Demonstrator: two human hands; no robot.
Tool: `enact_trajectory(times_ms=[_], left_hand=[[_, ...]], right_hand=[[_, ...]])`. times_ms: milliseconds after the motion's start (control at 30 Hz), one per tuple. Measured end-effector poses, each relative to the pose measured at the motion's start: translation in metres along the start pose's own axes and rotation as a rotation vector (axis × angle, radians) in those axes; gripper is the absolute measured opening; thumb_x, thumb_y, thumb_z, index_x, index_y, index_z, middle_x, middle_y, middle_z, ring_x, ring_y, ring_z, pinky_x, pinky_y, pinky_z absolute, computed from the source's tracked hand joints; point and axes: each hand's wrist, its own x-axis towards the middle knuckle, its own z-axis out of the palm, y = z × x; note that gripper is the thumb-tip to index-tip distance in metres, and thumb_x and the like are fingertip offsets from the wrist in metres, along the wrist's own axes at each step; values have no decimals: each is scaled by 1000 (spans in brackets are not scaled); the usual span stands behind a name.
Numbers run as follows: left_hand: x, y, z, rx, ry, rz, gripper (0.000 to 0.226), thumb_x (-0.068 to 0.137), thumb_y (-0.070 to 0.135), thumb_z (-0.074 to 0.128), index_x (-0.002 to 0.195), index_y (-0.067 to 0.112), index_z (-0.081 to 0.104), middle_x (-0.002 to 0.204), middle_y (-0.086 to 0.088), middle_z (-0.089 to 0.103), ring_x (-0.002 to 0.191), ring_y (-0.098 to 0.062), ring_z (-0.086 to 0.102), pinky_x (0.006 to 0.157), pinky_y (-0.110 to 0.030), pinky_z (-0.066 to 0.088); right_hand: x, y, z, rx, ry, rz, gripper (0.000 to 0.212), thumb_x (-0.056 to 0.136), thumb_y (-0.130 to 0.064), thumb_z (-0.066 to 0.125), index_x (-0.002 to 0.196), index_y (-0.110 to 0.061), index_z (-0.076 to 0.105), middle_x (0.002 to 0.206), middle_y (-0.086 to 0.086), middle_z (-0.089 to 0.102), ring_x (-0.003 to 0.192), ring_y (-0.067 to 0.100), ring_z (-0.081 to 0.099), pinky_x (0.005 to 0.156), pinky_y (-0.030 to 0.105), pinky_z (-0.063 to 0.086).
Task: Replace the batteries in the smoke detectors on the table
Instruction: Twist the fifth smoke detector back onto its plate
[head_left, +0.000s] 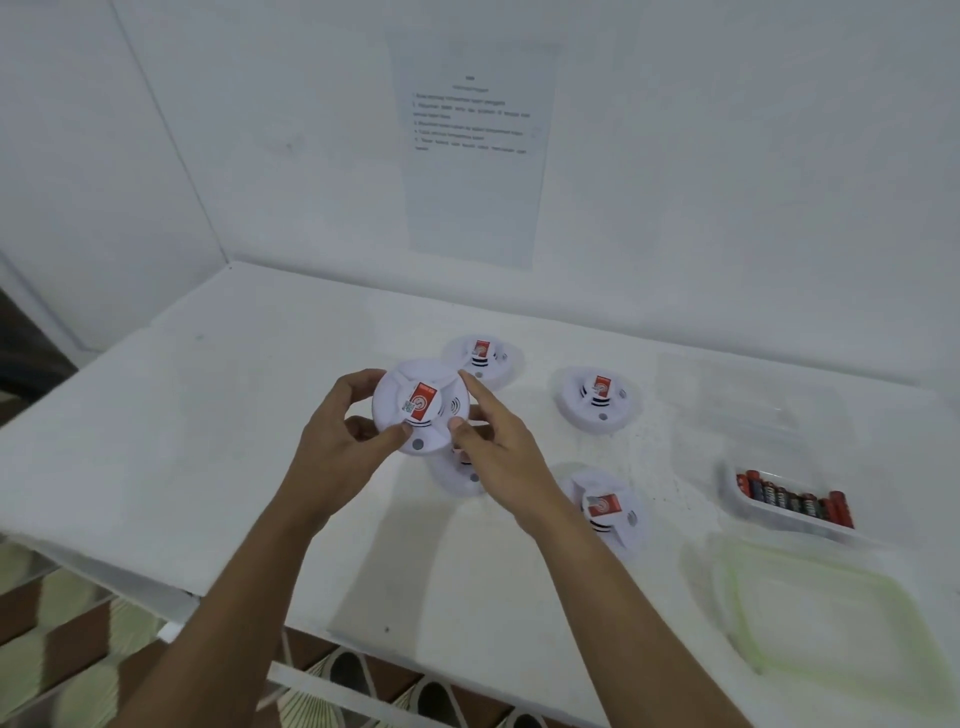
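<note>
Detector (421, 410), held above the desk (208, 441) by left hand (337, 431) and right hand (498, 457) whose fingers (395, 434) grasp its rim, looks light, stiff, smooth plastic, best gripped at the edge.

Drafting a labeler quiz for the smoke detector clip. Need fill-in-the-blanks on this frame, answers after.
1. The left hand and right hand grip the lifted smoke detector, so ___ hands are busy.
2. Besides it, ___ more detectors lie on the table.
3. The batteries sit on the person's ___ side of the table.
4. The sticker on the lifted one is mostly ___.

Answers: both; four; right; red
</note>
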Motion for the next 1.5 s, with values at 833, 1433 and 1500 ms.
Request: enact_trajectory(times_ms=[833, 1433, 1500], left_hand=[[94, -84, -50, 334, -85, 17, 17, 94, 34, 61, 106, 22, 62, 95, 5, 69, 87, -16, 64, 69, -11, 44], [93, -79, -44, 438, -28, 2, 32, 93, 26, 64, 112, 1, 60, 100, -6, 60, 96, -25, 55, 79, -30, 37], [89, -74, -42, 430, 16, -27, 55, 93, 35, 64, 135, 2, 51, 131, -11, 57, 123, -27, 50, 99, -34, 38]], right_hand=[[131, 19, 85, -383, 21, 176, 32, 97, -12, 48, 128, -10, 53, 124, 15, 58, 111, 30, 57, 95, 42, 49], [130, 7, 81, -494, -89, 236, 40, 101, -22, 43, 139, -8, 48, 138, 15, 54, 126, 33, 51, 104, 44, 43], [122, -2, 74, -427, -81, 241, 53, 103, -27, 47, 152, -10, 36, 152, 11, 45, 137, 28, 45, 109, 39, 39]])
